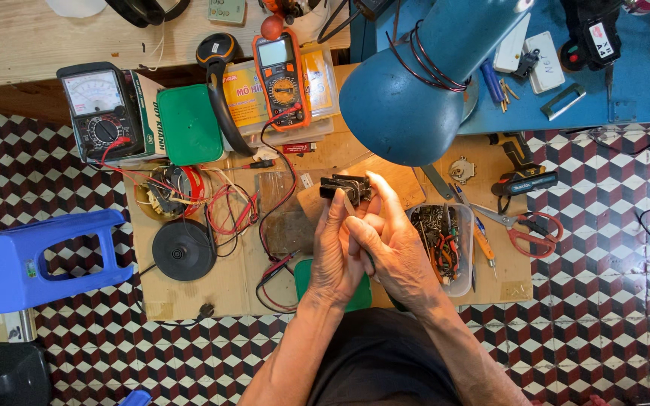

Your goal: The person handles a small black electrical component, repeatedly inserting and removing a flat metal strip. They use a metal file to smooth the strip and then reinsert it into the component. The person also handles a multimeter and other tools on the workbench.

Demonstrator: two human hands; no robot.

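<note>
Holding a small black part (345, 188) between both hands, the person sat over a sheet of cardboard (189, 289) on the tiled floor. The left hand (335, 252) and the right hand (389, 240) were pressed together, their fingers closed on the part, just under the blue lamp (408, 98). Near the left hand lay a green square lid (188, 124), beside a white box with green print (147, 113) under a black meter (99, 109). An orange meter (282, 79) rested on a yellow package (246, 98). A clear tub of tools (445, 248) stood beside the right hand.
</note>
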